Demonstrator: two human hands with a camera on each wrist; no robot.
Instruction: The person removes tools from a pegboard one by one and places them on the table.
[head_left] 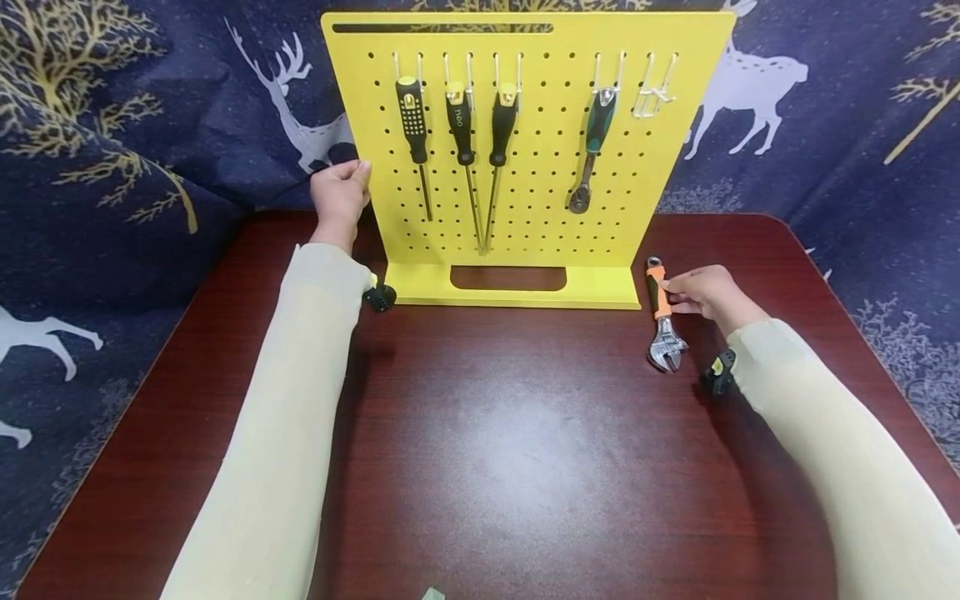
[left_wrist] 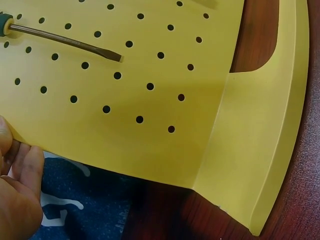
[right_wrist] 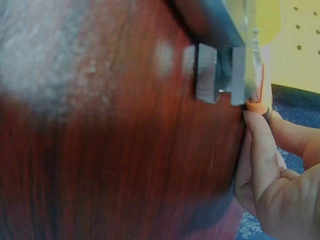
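Note:
An adjustable wrench (head_left: 661, 307) with an orange and black handle is held by my right hand (head_left: 701, 292), which pinches the handle beside the board's right foot. Its jaw end points toward me. In the right wrist view the wrench's metal head (right_wrist: 206, 75) is large and blurred, with the fingers of my right hand (right_wrist: 272, 170) on the orange handle behind it. My left hand (head_left: 340, 196) grips the left edge of a yellow pegboard (head_left: 540, 221). The left wrist view shows the fingers of my left hand (left_wrist: 22, 175) at that edge.
Three screwdrivers (head_left: 413, 121) hang on white hooks at the board's left. A ratchet wrench (head_left: 600, 125) with a green and black handle hangs further right, beside a bare white hook (head_left: 654, 100). The board stands on a dark red table (head_left: 450, 400) before a deer-patterned cloth (head_left: 225, 158).

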